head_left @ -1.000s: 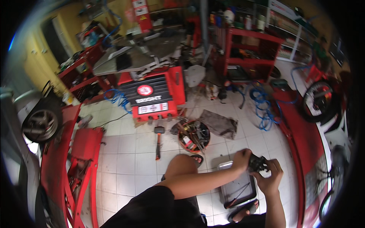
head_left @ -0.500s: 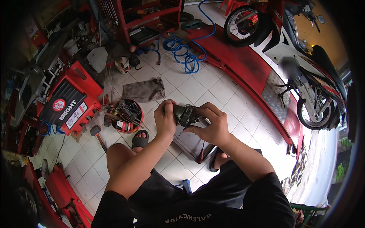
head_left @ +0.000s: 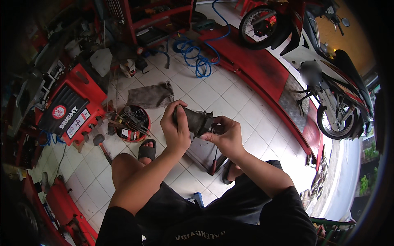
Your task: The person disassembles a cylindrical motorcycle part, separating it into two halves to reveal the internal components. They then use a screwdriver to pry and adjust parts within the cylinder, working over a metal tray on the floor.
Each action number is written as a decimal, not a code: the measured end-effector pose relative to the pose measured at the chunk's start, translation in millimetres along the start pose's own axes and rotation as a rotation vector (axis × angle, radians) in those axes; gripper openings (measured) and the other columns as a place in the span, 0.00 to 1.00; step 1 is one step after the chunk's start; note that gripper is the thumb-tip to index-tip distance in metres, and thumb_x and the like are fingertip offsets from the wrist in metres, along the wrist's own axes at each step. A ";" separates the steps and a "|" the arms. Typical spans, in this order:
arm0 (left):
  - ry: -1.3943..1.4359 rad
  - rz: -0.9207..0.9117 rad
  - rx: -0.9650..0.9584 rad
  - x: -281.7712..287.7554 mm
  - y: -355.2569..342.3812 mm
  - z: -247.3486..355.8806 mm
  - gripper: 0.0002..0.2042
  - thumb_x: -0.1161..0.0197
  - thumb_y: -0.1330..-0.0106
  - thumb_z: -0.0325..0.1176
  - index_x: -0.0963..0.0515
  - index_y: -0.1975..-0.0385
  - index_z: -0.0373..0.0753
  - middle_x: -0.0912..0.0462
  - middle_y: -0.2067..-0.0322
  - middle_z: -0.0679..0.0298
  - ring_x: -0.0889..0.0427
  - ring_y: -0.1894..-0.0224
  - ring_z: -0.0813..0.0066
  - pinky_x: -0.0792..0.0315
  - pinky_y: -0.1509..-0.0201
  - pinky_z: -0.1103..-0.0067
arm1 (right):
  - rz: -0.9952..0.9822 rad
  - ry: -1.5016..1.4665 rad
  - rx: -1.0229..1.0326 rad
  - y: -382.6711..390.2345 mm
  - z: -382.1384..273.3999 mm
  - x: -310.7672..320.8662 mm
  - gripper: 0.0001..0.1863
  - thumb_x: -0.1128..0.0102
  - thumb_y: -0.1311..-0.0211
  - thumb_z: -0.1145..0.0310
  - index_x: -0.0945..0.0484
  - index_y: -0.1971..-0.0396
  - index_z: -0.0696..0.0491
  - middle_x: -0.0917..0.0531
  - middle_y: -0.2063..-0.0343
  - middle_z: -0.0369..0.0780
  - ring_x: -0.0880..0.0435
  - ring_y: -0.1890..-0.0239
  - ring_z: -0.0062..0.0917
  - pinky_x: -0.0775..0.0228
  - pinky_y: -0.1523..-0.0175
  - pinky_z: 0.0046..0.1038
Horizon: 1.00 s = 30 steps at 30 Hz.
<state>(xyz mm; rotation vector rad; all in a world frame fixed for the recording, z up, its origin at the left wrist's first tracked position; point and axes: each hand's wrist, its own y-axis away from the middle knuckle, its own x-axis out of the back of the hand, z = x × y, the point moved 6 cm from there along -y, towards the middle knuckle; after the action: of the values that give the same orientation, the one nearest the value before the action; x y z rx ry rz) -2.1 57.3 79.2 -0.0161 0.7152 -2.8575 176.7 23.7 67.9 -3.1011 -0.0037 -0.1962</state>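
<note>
Above the floor between my knees is a dark, grimy cylindrical metal part with a collar and small projections at its right end. Wrapped round its left, smooth body is my left hand, fingers closed. My right hand grips the collared right end between thumb and fingers; the fingertips behind it are hidden. Below the hands, a shallow grey metal tray rests on the tiles, partly covered by my hands. A screwdriver with a dark red handle leans at the tray's right side.
Left of my hands stands a red tub full of tools, with a grey rag beyond it. A mallet lies near a red machine. A blue hose coils before a red lift ramp; a motorcycle stands right.
The cylindrical part has been turned so more of its long side shows, its collared end pointing right. Both hands stay on it. The view has shifted slightly.
</note>
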 end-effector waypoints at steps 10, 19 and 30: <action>-0.015 -0.045 0.121 2.4 2.5 -14.7 0.11 0.51 0.23 0.33 0.25 0.61 0.32 0.24 0.70 0.62 0.29 0.68 0.76 0.32 0.59 0.79 | 0.117 0.580 0.764 8.6 -34.7 -4.9 0.34 0.11 0.71 0.66 0.18 0.60 0.61 0.16 0.61 0.43 0.12 0.64 0.36 0.19 0.58 0.31; 0.017 -0.061 0.146 6.8 1.6 -12.5 0.11 0.51 0.23 0.33 0.25 0.63 0.32 0.23 0.70 0.62 0.27 0.65 0.75 0.31 0.56 0.77 | 0.064 0.706 0.999 13.0 -50.1 -13.2 0.33 0.11 0.71 0.65 0.19 0.62 0.62 0.16 0.61 0.48 0.14 0.67 0.36 0.19 0.60 0.32; 0.027 -0.058 0.207 7.8 3.6 -22.1 0.12 0.51 0.24 0.34 0.24 0.65 0.32 0.21 0.69 0.60 0.25 0.65 0.73 0.30 0.54 0.76 | 0.079 0.801 1.144 16.7 -50.4 -17.7 0.33 0.10 0.74 0.63 0.19 0.65 0.59 0.17 0.67 0.42 0.15 0.71 0.35 0.21 0.65 0.30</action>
<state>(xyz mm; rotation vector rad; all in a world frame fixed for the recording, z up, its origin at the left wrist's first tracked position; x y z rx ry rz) -10.4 63.0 57.6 0.0329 0.4277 -2.9779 152.9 5.2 115.1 -1.7373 0.0203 -0.9862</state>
